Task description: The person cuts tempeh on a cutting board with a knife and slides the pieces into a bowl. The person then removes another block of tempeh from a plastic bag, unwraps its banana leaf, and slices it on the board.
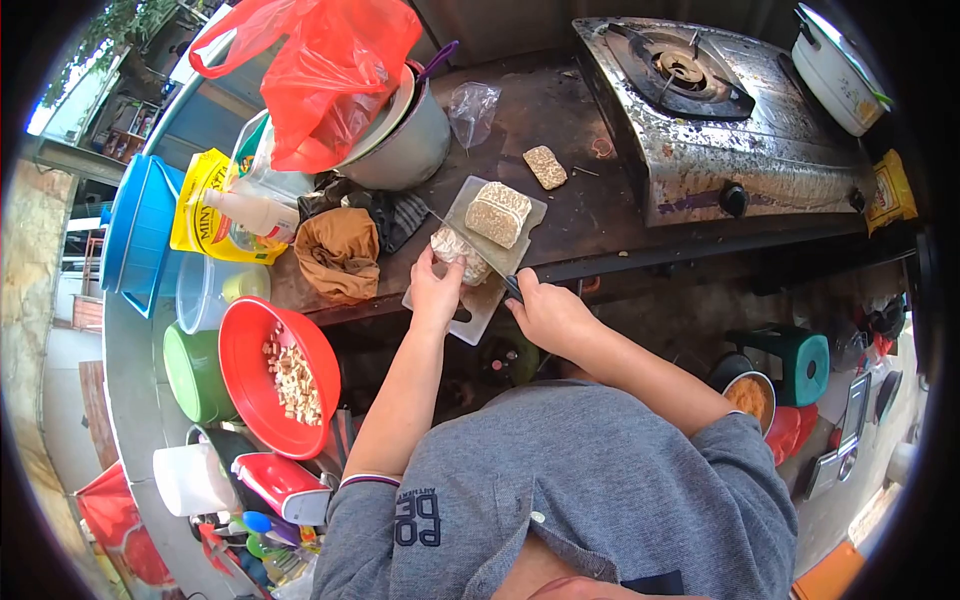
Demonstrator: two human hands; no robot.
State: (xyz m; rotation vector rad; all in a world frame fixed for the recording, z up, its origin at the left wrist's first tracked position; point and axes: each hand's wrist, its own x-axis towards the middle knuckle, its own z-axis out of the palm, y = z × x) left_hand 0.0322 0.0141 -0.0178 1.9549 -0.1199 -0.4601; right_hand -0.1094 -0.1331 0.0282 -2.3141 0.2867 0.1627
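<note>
Block of tempeh [458,252] sitting on a clear cutting board [478,310] at the front edge of a dark, stained counter [580,215]. Pinned down by the left hand [436,290], fingers curled over its near end, thumb alongside, so half closed and gripping. Right hand [545,312] wrapped tight around a knife handle [512,288], fist fully closed, with the blade [470,243] running up and away across the board right beside the held block. Second tempeh block [498,213] resting further back on the same board, uncut as far as visible. One more small piece [545,166] lying loose on the counter behind, well apart from the board.

Just left of the board: a crumpled brown cloth [340,252], a dark rag, then a metal pot [405,140] with a red plastic bag [325,70] slumped over it. Yellow oil pouch [200,205] and a white bottle [255,212] further left. Below the counter edge, a red bowl [255,345] holding small cut cubes [292,378], stacked in a green basin [190,375]. Blue tub [140,230] beyond that.

To the right, a grimy steel gas stove [720,130], burner unlit, white pot [835,65] at its far corner. Looks like an open-air kitchen, bright daylight, cluttered floor with containers down on the right.
</note>
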